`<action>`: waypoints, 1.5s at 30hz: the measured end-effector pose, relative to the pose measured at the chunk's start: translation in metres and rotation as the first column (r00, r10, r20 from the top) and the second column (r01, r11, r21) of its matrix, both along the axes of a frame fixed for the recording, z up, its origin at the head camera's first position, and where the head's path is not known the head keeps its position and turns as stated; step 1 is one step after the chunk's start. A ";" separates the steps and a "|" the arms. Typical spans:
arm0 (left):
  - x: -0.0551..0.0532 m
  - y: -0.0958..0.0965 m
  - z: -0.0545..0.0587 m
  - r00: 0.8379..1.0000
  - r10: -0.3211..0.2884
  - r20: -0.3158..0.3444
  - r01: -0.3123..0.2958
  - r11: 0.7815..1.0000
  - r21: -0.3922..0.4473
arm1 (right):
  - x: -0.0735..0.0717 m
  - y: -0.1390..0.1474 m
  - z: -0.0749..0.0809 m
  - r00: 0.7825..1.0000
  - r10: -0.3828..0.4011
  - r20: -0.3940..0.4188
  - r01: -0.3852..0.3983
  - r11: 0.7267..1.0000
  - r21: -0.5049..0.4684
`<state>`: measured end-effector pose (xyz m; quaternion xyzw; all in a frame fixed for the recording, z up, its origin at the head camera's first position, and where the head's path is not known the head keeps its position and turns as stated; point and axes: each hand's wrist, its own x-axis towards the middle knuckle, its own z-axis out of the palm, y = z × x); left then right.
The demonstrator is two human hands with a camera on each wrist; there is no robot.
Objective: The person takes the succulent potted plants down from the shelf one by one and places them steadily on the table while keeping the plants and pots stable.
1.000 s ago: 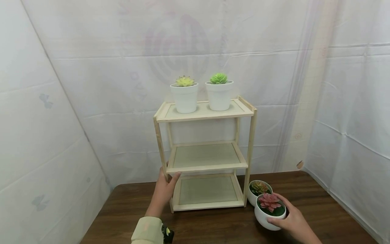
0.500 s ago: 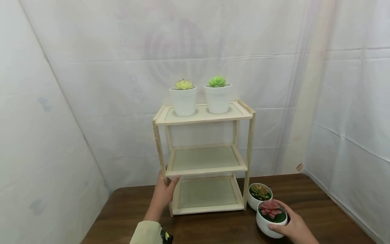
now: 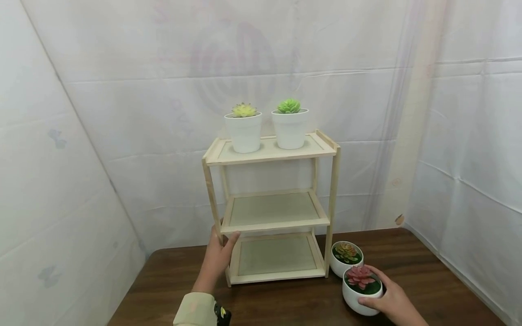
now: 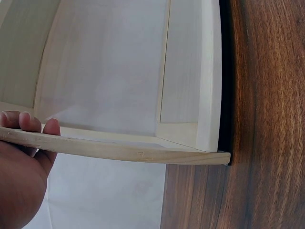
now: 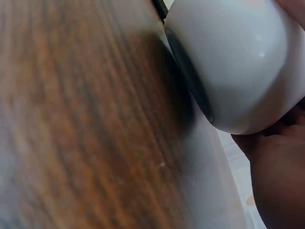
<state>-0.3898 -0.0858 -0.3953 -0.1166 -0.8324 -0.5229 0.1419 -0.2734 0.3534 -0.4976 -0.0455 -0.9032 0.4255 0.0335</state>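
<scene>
My left hand grips the front left post of a pale three-tier wooden shelf, at the height of its middle board. In the left wrist view, fingertips curl around that post. At the lower right, my right hand holds a round white pot with a pink succulent by its side. The right wrist view shows the base of this white pot tilted just off the table. Right behind it stands a second round white pot with an orange-green succulent.
Two taller white pots stand on the top board: one with a yellow-green succulent at left, one with a bright green succulent at right. The shelf stands on a dark wooden table. White cloth walls enclose the back and sides.
The head view has shifted slightly. Both hands keep their holds, and the pink succulent's pot has moved only slightly beside the other round pot.
</scene>
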 end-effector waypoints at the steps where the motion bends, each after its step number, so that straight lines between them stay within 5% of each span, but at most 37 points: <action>1: 0.000 0.000 0.000 1.000 -0.004 -0.002 0.004 1.000 0.004 | 0.000 0.000 0.000 1.000 0.000 -0.001 0.000 1.000 0.000; 21: 0.000 -0.001 0.001 1.000 -0.009 -0.025 0.009 1.000 0.007 | -0.003 0.008 -0.003 0.990 0.144 -0.006 -0.144 0.987 -0.065; 45: 0.004 -0.001 0.001 1.000 -0.009 -0.002 0.009 1.000 -0.005 | 0.005 0.010 -0.002 0.986 0.156 -0.061 -0.155 0.988 0.013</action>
